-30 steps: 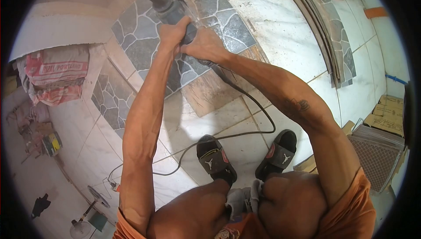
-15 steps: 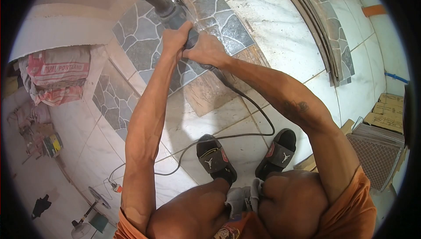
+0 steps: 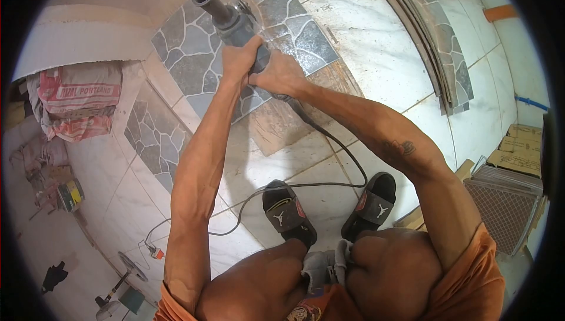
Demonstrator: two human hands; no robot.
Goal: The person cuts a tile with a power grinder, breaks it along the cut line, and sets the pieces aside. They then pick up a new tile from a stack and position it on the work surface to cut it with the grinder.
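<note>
My left hand [image 3: 240,60] and my right hand [image 3: 278,75] are both wrapped round the body of a dark angle grinder [image 3: 235,29], close together. Its hollow side handle sticks up toward the upper left. The disc, on the far right side of the tool, is blurred and partly hidden. Under the grinder lies a grey stone-patterned tile [image 3: 197,65], with pale dust near the disc. A worn board [image 3: 282,126] shows beneath the tile's near edge. The power cord [image 3: 335,138] runs from the grinder's rear, past my right wrist, and loops toward my feet.
Stacked tiles [image 3: 421,44] lie at the upper right. Another patterned tile [image 3: 154,135] is on the left floor beside cement bags [image 3: 79,100]. My sandals [image 3: 288,212] stand by the cord. A fan [image 3: 120,285] is at lower left, boxes [image 3: 518,153] at right.
Both hands and the grinder have shifted slightly toward me and to the right over the tile. My grip looks the same.
</note>
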